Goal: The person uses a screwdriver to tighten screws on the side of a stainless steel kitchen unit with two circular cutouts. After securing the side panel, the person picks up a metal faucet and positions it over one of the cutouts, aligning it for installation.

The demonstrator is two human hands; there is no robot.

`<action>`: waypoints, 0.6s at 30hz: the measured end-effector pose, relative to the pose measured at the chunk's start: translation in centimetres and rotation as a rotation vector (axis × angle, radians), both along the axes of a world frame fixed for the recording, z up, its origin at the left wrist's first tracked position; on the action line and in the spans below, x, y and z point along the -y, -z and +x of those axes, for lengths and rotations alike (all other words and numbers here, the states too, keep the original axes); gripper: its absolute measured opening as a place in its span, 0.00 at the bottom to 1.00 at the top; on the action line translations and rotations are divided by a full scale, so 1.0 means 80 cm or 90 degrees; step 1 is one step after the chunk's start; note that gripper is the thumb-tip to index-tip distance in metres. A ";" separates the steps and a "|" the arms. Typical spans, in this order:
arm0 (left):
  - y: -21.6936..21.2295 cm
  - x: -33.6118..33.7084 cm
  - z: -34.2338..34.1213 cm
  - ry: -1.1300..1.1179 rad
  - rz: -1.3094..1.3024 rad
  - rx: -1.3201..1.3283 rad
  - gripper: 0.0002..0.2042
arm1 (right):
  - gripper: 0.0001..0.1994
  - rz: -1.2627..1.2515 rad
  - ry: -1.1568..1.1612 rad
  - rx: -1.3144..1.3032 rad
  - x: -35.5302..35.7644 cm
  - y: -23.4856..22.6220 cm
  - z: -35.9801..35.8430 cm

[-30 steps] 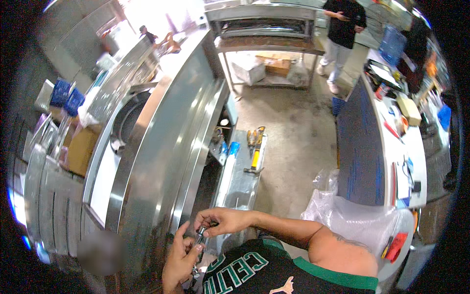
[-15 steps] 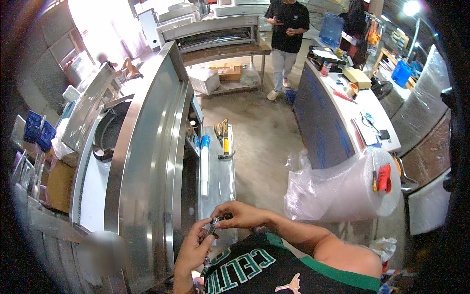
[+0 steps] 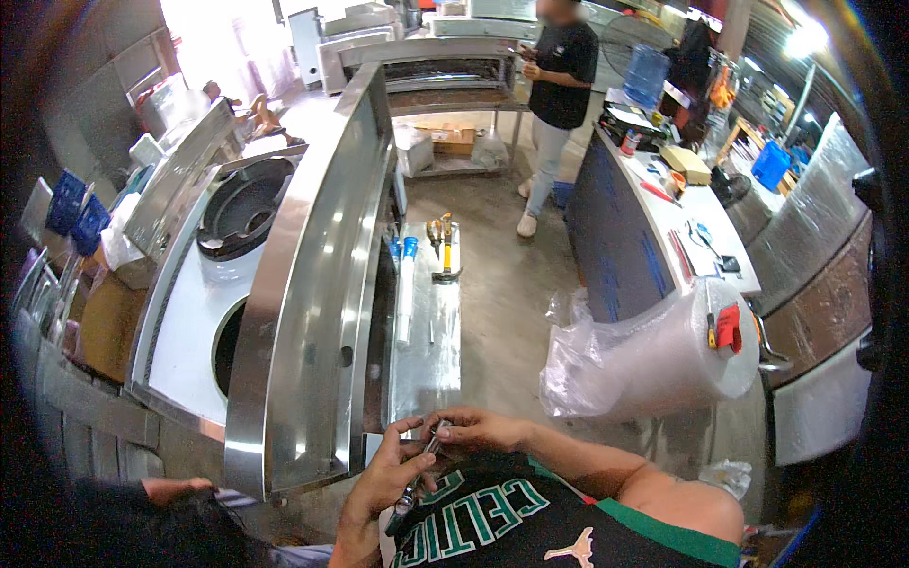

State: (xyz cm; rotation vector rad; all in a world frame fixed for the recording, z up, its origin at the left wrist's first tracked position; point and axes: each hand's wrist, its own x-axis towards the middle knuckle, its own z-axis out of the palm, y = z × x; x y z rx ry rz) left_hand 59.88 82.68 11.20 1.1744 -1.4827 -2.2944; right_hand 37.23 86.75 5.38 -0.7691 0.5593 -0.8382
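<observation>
Close to my chest, both hands hold a slim, shiny metal piece (image 3: pixel 438 439), rod-like and tilted; its exact kind is too small to tell. My left hand (image 3: pixel 390 475) wraps round its lower part, with a rounded chrome end (image 3: pixel 407 498) showing below the fingers. My right hand (image 3: pixel 471 431) pinches the upper end between thumb and fingers. Just beyond lies a metal ledge (image 3: pixel 422 369) along the stainless steel unit. On it are a hammer (image 3: pixel 447 260) with a yellow handle, a yellow-handled tool (image 3: pixel 434 233) and a white tube with a blue top (image 3: pixel 407 293).
A long stainless steel unit (image 3: pixel 317 284) stands left, beside a white top with round openings (image 3: pixel 189 331). At right are a bubble wrap roll (image 3: pixel 644 360) and a cluttered white counter (image 3: pixel 696 213). A person in black (image 3: pixel 563 85) stands ahead; another person's hand (image 3: pixel 175 489) is lower left.
My hands have shifted slightly right and down, still on the metal piece. The view has shifted. The standing person has turned sideways, and another person has come in at lower left.
</observation>
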 end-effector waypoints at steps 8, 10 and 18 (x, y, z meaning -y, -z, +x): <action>-0.107 -0.042 0.017 0.079 -0.698 -0.061 0.40 | 0.23 -0.080 0.042 0.056 0.035 -0.101 -0.041; -0.146 -0.048 0.016 0.096 -0.833 -0.025 0.44 | 0.25 -0.121 0.059 0.069 0.048 -0.141 -0.040; -0.232 -0.079 0.020 -0.203 -1.024 0.045 0.36 | 0.24 -0.283 0.051 0.075 0.085 -0.282 -0.010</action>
